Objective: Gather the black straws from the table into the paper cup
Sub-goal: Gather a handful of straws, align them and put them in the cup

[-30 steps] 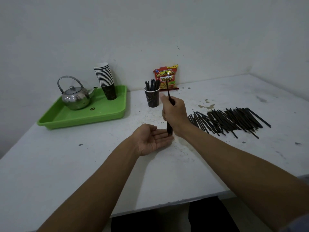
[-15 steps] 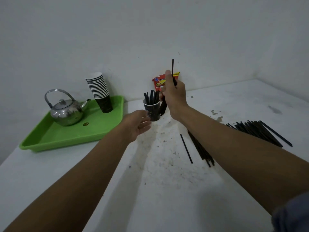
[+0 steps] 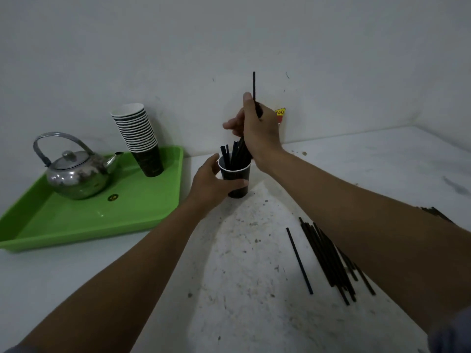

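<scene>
Since half a second back the left hand (image 3: 212,183) has gone from hovering short of the cup (image 3: 235,174) to wrapped around its wall, fingers closed on it, so the cup is now braced. The right hand (image 3: 256,131), clamped on a bundle of straws (image 3: 242,149), has come down: lower ends now sit inside the rim, one long straw (image 3: 253,84) poking up past the thumb. Judgement: insertion under way, release next.

Table (image 3: 242,289): wall close behind both hands, little room beyond the cup. Tray (image 3: 102,220) lies left of the left hand, its near corner just beside the wrist; kettle (image 3: 76,174) and cup stack (image 3: 137,133) on it. Open surface toward the body. Loose pile (image 3: 328,258) lies under and right of the right forearm, well apart from the cup; much still to gather. One stray straw (image 3: 299,261) just left of the pile
</scene>
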Motion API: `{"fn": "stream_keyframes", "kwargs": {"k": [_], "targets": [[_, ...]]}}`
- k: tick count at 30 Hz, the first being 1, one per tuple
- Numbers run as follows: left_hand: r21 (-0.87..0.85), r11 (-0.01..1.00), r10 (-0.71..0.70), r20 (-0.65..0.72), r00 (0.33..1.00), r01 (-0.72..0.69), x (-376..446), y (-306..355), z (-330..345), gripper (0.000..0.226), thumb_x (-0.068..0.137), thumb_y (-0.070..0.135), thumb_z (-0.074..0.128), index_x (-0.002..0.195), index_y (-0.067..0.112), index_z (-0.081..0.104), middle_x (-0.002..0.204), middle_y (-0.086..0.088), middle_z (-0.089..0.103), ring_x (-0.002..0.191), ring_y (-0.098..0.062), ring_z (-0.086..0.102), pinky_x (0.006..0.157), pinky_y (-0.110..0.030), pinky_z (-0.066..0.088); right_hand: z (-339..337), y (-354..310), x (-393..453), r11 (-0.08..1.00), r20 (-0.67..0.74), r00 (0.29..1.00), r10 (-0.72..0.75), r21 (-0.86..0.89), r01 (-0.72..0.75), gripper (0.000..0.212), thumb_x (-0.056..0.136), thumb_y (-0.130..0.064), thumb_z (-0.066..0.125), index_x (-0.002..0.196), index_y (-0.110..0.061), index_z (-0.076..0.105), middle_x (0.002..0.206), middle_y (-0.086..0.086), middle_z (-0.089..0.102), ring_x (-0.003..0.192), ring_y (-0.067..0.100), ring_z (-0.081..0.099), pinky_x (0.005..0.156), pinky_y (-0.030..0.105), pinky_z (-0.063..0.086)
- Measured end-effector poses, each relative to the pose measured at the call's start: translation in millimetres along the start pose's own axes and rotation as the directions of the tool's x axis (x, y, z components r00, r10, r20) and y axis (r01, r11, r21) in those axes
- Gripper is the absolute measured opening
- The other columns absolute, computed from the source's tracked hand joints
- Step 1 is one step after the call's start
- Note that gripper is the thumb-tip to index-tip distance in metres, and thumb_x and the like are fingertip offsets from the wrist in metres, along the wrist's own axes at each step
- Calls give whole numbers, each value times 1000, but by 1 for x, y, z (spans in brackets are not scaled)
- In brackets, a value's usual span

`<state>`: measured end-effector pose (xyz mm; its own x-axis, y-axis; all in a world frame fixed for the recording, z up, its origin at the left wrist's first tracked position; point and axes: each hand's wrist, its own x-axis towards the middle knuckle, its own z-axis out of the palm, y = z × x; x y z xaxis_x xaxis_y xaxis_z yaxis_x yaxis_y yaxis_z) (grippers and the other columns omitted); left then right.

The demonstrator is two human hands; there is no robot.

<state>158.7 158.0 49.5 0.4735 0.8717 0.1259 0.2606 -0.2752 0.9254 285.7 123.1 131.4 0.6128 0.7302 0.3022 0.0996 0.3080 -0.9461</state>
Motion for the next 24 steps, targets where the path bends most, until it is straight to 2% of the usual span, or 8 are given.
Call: {"fn": "stream_keyframes", "kwargs": {"k": [4,7,11,13,16,18,21,24], "targets": [[-54,998,27,-4,1000,-27,4,-6,3,66,67,15,92,127,17,67,114,5,74,106,-11,70,90,-33,58,0,16,1,990,56,998,-12,-139,20,49,108,-41,40,78,-11,65,80,-5,79,89,7,73,100,38,49],[-36,998,44,-12,999,-44,2,-10,3,70,64,27,92,128,19,66,117,5,74,109,-13,69,96,-40,57,1,30,-3,985,98,995,18,-170,-1,48,107,-42,41,78,-19,72,94,-6,79,101,8,71,103,35,45],[-32,998,56,-39,998,-57,-1,-11,5,71,63,35,91,128,22,65,118,7,73,109,-13,69,96,-45,57,1,46,-11,978,128,992,14,-207,13,40,105,-45,45,95,-26,79,121,-5,72,118,11,61,99,29,42],[-30,998,57,-45,997,-58,-2,-10,5,72,62,37,91,128,23,65,118,7,73,109,-13,69,96,-46,57,2,47,-12,976,110,994,-14,-215,38,28,103,-38,53,102,-24,77,117,-6,72,110,8,61,93,26,44],[-27,998,56,-51,997,-57,-2,-9,5,72,62,37,92,128,23,65,119,7,73,109,-13,69,95,-45,57,4,49,-11,986,32,999,-38,-160,42,5,94,-37,64,96,-34,67,101,-5,74,98,14,70,90,39,57],[-29,998,53,-54,997,-55,-2,-10,5,71,64,33,93,129,22,65,119,7,73,109,-12,69,96,-44,57,5,49,-7,994,-13,999,-44,-102,42,15,93,-36,66,106,-32,61,100,-2,74,94,16,73,89,41,58],[-29,998,48,-57,997,-50,-1,-11,6,70,67,24,93,131,20,64,121,7,72,110,-11,68,97,-40,57,6,40,-4,993,-16,996,-93,-73,91,30,97,-30,64,124,-32,53,104,-3,73,92,15,74,84,29,58],[-27,999,45,-67,997,-47,-1,-12,7,70,69,19,92,132,18,63,122,7,71,110,-10,67,96,-37,57,6,38,-3,971,37,992,-119,-206,124,27,102,-34,54,125,-26,64,114,-5,72,102,14,71,92,35,57]]}}
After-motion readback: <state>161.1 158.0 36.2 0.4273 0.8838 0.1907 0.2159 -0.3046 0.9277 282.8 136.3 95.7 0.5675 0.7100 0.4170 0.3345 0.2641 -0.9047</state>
